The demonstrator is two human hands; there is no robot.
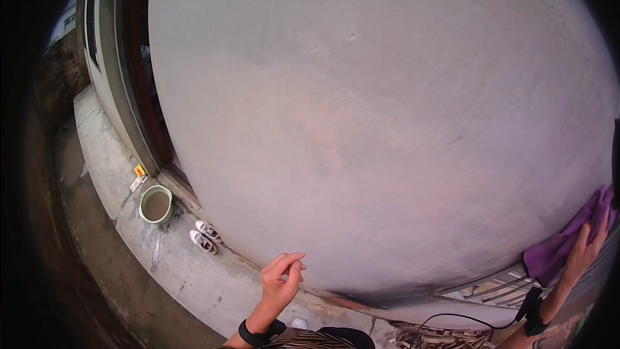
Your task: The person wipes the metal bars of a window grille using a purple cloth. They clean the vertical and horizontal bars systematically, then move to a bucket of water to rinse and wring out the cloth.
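Observation:
My left hand (pixel 283 278) is raised in front of the plaster wall (pixel 339 131), its fingers loosely curled with nothing seen in them. At the far right, my right hand (pixel 583 252) presses on a purple cloth (pixel 557 252), which lies against a surface at the wall's right edge and hangs down below the fingers. Whether the fingers grip the cloth or only lie on it is hard to see, but the cloth is bunched under them. Each wrist has a black band, and a black cable runs from the right one.
A green basin (pixel 156 204) of murky water stands on the concrete ledge (pixel 189 291), near white shoes (pixel 206 237) and a yellow packet (pixel 139 170). Metal bars (pixel 503 291) and a heap of chopped wood (pixel 441 338) are at lower right. A doorway (pixel 157 121) opens at left.

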